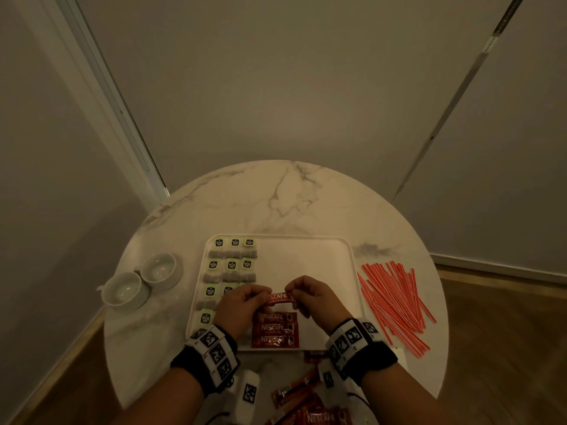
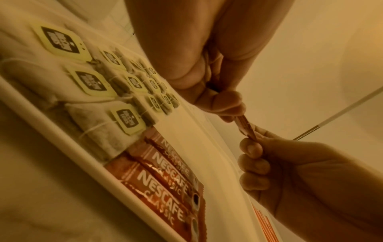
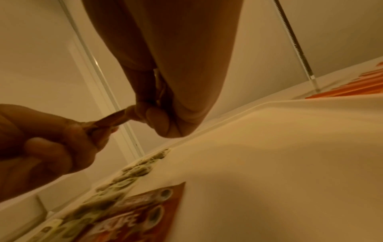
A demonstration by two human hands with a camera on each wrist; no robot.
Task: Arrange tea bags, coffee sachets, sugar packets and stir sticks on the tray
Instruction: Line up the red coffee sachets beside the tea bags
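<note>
A white tray [image 1: 306, 262] lies on a round marble table [image 1: 291, 197]. Tea bags [image 1: 233, 259] with pale green tags fill the tray's left side in rows. Three red Nescafe sachets [image 1: 276, 329] lie side by side at the tray's near edge. Above them I hold one more red sachet [image 1: 279, 297] level, my left hand [image 1: 265, 297] pinching its left end and my right hand [image 1: 293, 296] pinching its right end. The left wrist view shows the held sachet [image 2: 246, 127] edge-on between both hands, over the tea bags [image 2: 93, 81] and laid sachets [image 2: 165, 176].
A loose pile of red-and-white stir sticks [image 1: 395, 302] lies on the table right of the tray. Two small white bowls [image 1: 158, 269] stand left of it. More red sachets [image 1: 306, 403] lie at the table's near edge, between my wrists. Walls close in behind.
</note>
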